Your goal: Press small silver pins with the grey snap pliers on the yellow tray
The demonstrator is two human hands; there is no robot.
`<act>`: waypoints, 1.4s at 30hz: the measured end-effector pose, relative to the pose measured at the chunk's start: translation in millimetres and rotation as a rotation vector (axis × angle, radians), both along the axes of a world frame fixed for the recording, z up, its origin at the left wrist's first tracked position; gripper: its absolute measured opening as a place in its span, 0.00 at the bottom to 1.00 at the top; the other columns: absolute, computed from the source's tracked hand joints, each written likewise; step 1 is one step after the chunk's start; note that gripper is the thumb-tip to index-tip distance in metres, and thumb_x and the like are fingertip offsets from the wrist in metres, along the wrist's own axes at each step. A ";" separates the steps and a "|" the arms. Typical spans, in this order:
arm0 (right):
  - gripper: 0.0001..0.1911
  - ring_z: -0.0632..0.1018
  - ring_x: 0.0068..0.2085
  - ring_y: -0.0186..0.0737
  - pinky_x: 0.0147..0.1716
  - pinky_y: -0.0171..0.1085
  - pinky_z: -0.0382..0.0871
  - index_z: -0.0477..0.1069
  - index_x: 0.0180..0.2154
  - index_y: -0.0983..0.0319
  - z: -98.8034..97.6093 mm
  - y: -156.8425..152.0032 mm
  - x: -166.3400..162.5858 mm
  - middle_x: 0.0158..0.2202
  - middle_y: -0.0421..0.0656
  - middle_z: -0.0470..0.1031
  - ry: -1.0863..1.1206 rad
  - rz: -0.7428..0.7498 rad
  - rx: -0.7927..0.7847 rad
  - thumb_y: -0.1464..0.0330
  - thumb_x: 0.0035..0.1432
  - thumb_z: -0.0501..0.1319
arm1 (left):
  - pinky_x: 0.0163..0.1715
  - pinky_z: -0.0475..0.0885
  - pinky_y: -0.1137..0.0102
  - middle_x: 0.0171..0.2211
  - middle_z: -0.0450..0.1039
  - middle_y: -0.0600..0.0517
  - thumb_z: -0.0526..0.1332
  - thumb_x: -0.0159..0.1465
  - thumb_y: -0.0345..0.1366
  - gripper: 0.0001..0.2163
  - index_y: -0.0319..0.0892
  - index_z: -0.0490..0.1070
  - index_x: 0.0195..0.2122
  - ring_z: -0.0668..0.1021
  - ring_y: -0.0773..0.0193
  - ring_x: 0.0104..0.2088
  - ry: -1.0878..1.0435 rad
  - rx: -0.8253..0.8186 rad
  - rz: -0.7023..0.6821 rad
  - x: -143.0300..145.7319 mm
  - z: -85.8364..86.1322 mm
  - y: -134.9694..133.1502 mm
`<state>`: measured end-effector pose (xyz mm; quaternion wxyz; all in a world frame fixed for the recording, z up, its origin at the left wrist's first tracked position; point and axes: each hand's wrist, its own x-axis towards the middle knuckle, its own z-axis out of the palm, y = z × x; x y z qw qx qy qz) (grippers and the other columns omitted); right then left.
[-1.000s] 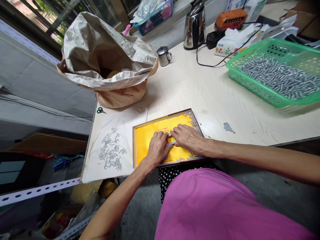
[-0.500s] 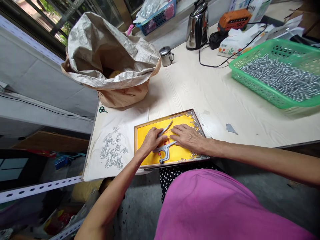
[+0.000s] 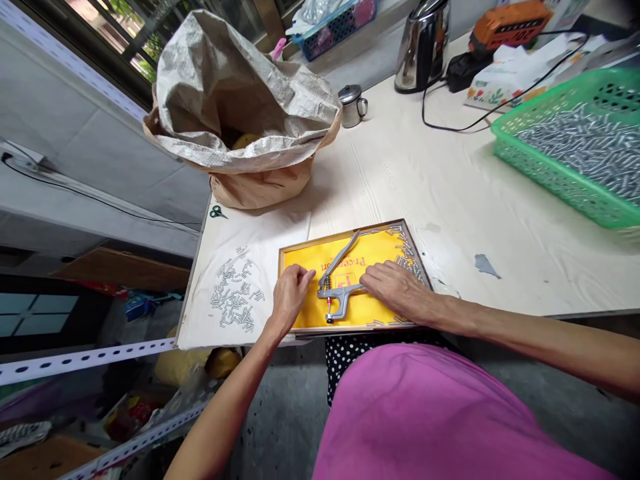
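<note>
Pliers point(image 3: 341, 293): one pair, grey metal, handles spread wide. In the head view they lie between the two hands on the yellow lining point(image 3: 313, 315) of a shallow tray point(image 3: 305, 244), with a touch of red at the working end. One handle slants away from the person; the other runs toward the right.

Left hand point(image 3: 290, 293): over the left part of the tray, just beside the pliers and apart from them. Fingers curled, thumb stretched out near the fingertips; whether anything is pinched there, I cannot tell.

Right hand point(image 3: 393, 287): at the end of the lower handle, fingers bent. From here I cannot tell if they grip the handle or merely touch it.

Metal pins point(image 3: 409, 263): strewn along the tray's right side, some along its far and near edges.

Loose pins point(image 3: 235, 293): a scattered heap on a white sheet point(image 3: 200, 320), left of the tray.

Scissors point(image 3: 217, 212): one pair, green handles, at the table's left edge, near a large open sack point(image 3: 263, 180).

Lidded mug point(image 3: 353, 107): metal, right of the sack.

Kettle point(image 3: 423, 50): shiny, beyond the mug.

Green basket point(image 3: 555, 183): at right, well apart from the tray, holding many small metal pieces point(image 3: 590, 147).
</note>
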<state>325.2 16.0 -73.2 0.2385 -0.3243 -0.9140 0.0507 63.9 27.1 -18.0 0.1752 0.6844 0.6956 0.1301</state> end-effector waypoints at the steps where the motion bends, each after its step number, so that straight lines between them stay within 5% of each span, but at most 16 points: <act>1: 0.13 0.66 0.33 0.39 0.36 0.40 0.55 0.68 0.36 0.63 0.6 0.2 2.4 0.32 0.44 0.71 0.018 -0.010 -0.015 0.72 0.71 0.48 | 0.30 0.64 0.70 0.27 0.72 0.52 0.59 0.65 0.43 0.13 0.41 0.70 0.28 0.73 0.63 0.29 -0.016 -0.055 0.036 -3.0 0.2 -9.2; 5: 0.15 0.66 0.30 0.37 0.34 0.39 0.55 0.67 0.35 0.62 5.6 2.3 7.8 0.32 0.43 0.71 0.015 -0.036 -0.073 0.69 0.72 0.46 | 0.27 0.61 0.71 0.21 0.69 0.55 0.59 0.62 0.47 0.17 0.42 0.67 0.21 0.72 0.64 0.26 -0.110 -0.268 0.072 -3.9 -7.7 -38.5; 9: 0.16 0.69 0.31 0.39 0.34 0.39 0.58 0.68 0.36 0.61 12.8 3.7 13.5 0.32 0.44 0.71 0.044 -0.104 -0.075 0.67 0.72 0.45 | 0.34 0.67 0.69 0.29 0.75 0.51 0.57 0.64 0.41 0.11 0.42 0.73 0.28 0.76 0.61 0.33 -0.088 -0.139 0.102 -17.0 -9.3 -43.8; 13: 0.15 0.71 0.34 0.41 0.36 0.40 0.61 0.68 0.38 0.61 18.3 4.1 22.9 0.33 0.45 0.72 0.086 -0.160 -0.056 0.67 0.72 0.45 | 0.41 0.69 0.65 0.40 0.76 0.45 0.54 0.67 0.36 0.10 0.41 0.75 0.38 0.77 0.56 0.41 0.161 0.071 0.249 -66.6 -1.7 -32.8; 16: 0.14 0.71 0.33 0.41 0.36 0.41 0.61 0.67 0.36 0.60 16.7 3.2 25.1 0.32 0.44 0.71 0.085 -0.138 -0.036 0.66 0.72 0.46 | 0.43 0.69 0.65 0.42 0.75 0.44 0.54 0.67 0.34 0.11 0.41 0.76 0.41 0.76 0.56 0.43 0.300 0.081 0.362 -109.4 0.1 -26.8; 21: 0.16 0.68 0.29 0.40 0.35 0.40 0.60 0.66 0.34 0.58 2.5 0.4 16.9 0.29 0.41 0.68 0.046 -0.072 -0.082 0.64 0.72 0.46 | 0.44 0.68 0.66 0.40 0.73 0.46 0.54 0.68 0.35 0.12 0.41 0.77 0.43 0.75 0.56 0.44 0.376 0.000 0.288 -145.3 -7.3 -31.1; 26: 0.16 0.67 0.28 0.40 0.33 0.40 0.58 0.66 0.34 0.57 -9.2 7.0 7.8 0.30 0.41 0.69 -0.027 -0.100 -0.156 0.63 0.72 0.45 | 0.44 0.67 0.66 0.40 0.72 0.46 0.52 0.70 0.34 0.12 0.43 0.76 0.41 0.72 0.56 0.47 0.498 -0.048 0.086 -144.6 -10.8 -35.1; 33: 0.15 0.69 0.29 0.40 0.33 0.40 0.54 0.66 0.36 0.58 3.0 22.0 -5.5 0.30 0.41 0.73 -0.160 -0.083 -0.194 0.61 0.72 0.47 | 0.44 0.68 0.64 0.40 0.72 0.44 0.54 0.67 0.29 0.07 0.43 0.70 0.35 0.72 0.54 0.46 0.544 -0.074 -0.042 -145.6 -5.4 -25.8; 38: 0.13 0.69 0.30 0.40 0.36 0.43 0.52 0.65 0.38 0.59 10.4 23.7 -12.1 0.33 0.42 0.74 -0.224 0.002 -0.201 0.70 0.71 0.45 | 0.41 0.70 0.64 0.34 0.74 0.47 0.56 0.63 0.31 0.04 0.42 0.69 0.32 0.75 0.57 0.38 0.295 -0.002 0.047 -137.2 3.5 -25.8; 42: 0.14 0.68 0.32 0.39 0.37 0.42 0.53 0.64 0.38 0.59 15.1 25.5 -21.1 0.35 0.43 0.73 -0.187 0.051 -0.242 0.73 0.70 0.43 | 0.35 0.73 0.67 0.32 0.77 0.49 0.60 0.60 0.40 0.08 0.41 0.73 0.35 0.77 0.61 0.31 -0.169 -0.009 0.204 -95.2 10.1 -32.1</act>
